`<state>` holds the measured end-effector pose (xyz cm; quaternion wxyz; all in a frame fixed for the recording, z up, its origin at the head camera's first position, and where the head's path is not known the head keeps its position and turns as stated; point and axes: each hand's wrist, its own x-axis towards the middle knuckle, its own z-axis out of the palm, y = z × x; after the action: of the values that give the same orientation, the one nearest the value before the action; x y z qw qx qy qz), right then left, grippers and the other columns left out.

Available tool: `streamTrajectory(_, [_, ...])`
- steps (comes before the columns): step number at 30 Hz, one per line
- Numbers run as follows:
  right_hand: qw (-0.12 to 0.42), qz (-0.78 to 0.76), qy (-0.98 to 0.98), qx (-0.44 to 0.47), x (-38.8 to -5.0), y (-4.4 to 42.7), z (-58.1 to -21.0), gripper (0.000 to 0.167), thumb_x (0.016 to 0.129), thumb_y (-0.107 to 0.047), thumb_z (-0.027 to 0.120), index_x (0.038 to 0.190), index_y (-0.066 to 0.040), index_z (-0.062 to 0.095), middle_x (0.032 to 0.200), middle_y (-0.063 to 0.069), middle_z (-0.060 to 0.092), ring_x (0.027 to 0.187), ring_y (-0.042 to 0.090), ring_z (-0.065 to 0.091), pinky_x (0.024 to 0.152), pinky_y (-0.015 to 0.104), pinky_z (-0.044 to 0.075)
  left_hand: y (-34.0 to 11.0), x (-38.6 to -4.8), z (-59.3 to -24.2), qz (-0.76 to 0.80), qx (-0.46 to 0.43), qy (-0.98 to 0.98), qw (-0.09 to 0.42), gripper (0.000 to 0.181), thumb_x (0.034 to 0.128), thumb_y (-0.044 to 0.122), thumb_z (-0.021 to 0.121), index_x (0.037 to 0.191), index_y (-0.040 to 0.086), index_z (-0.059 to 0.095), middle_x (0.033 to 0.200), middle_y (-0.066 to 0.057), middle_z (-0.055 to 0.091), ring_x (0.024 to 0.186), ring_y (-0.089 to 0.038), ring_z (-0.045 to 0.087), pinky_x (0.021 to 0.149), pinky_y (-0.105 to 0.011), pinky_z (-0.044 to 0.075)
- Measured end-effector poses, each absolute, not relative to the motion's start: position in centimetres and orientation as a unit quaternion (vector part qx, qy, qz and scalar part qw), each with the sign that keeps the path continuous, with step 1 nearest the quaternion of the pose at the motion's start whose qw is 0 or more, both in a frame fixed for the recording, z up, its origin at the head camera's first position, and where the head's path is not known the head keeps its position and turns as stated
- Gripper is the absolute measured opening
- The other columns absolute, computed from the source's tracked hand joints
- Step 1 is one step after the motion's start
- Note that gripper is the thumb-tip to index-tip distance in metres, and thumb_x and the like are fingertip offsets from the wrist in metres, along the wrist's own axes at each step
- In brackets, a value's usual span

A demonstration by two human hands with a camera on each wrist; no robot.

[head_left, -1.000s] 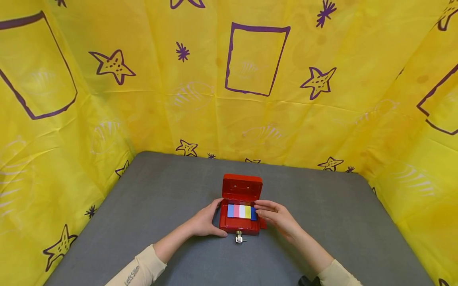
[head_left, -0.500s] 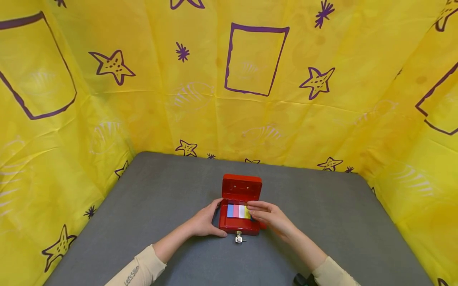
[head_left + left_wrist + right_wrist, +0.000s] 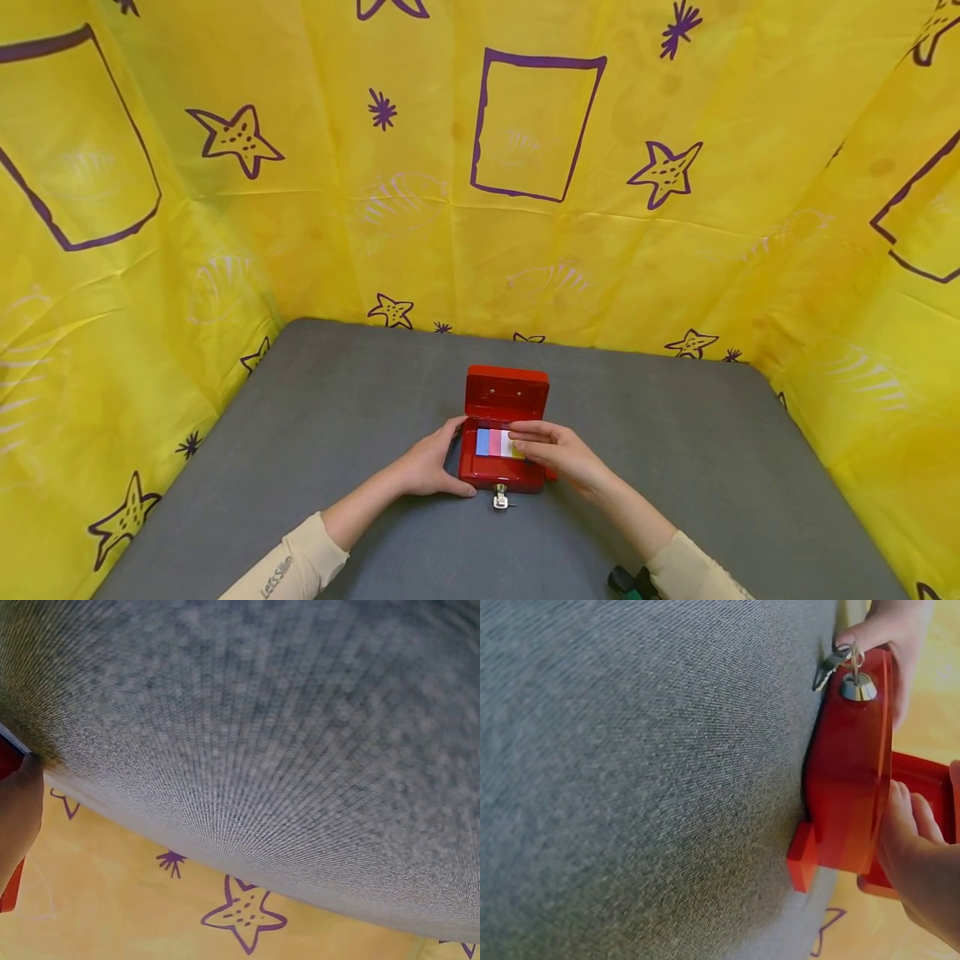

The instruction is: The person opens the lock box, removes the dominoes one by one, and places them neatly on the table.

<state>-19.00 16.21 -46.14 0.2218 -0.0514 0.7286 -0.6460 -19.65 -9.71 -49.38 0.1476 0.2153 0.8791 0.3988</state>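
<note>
A small red cash box (image 3: 498, 475) stands on the table with its lid (image 3: 507, 393) up. My left hand (image 3: 429, 467) holds its left side, thumb at the front corner and fingers toward the back. Inside lies a row of coloured blocks: light blue (image 3: 483, 442), pink (image 3: 495, 442), white (image 3: 506, 443) and yellow (image 3: 518, 452). Over the row's right end reaches my right hand (image 3: 566, 458), its fingers nearly straight; they cover part of the yellow block and hide the dark blue one. Whether the fingertips touch the blocks, I cannot tell.
A key with a ring (image 3: 836, 664) hangs from the lock (image 3: 859, 688) on the box's front. Against the box's right side sits a red block (image 3: 802, 857). A yellow patterned cloth (image 3: 420, 208) surrounds the grey table (image 3: 360, 392).
My right hand has slid left across the row of blocks, first covering the dark blue one, then part of the yellow. The left hand and the box have stayed put.
</note>
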Motion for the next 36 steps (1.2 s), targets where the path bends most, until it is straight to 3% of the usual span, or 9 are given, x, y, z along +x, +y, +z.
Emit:
streamTrajectory(12, [0.224, -0.622, 0.746, -0.082, -19.1, 15.1, -46.1, 0.047, 0.093, -0.023, 0.067, 0.133, -0.001, 0.056, 0.130, 0.017, 0.060, 0.108, 0.022, 0.057, 0.095, 0.044, 0.048, -9.7, -19.7, -49.7, 0.398, 0.232, 0.876, 0.140, 0.102, 0.0710, 0.033, 0.087, 0.148, 0.006, 0.026, 0.144, -0.014, 0.043, 0.128, -0.031, 0.044, 0.103, -0.054, 0.039])
streamTrajectory(23, [0.214, -0.602, 0.760, -0.125, -19.7, 14.6, -46.6, 0.044, 0.094, -0.015, 0.064, 0.133, 0.003, 0.055, 0.128, 0.020, 0.061, 0.114, 0.028, 0.061, 0.096, 0.038, 0.049, -9.7, -19.8, -49.6, 0.400, 0.232, 0.876, 0.139, 0.101, 0.0718, 0.033, 0.086, 0.148, 0.007, 0.026, 0.145, -0.014, 0.042, 0.128, -0.031, 0.044, 0.103, -0.054, 0.040])
streamTrajectory(36, [0.206, -0.579, 0.774, -0.154, -19.7, 13.6, -46.8, 0.043, 0.094, -0.013, 0.063, 0.133, 0.003, 0.055, 0.129, 0.021, 0.059, 0.116, 0.033, 0.059, 0.096, 0.042, 0.049, -9.7, -19.7, -49.6, 0.396, 0.236, 0.877, 0.135, 0.101, 0.0714, 0.033, 0.086, 0.148, 0.007, 0.026, 0.144, -0.015, 0.044, 0.128, -0.032, 0.044, 0.104, -0.054, 0.038])
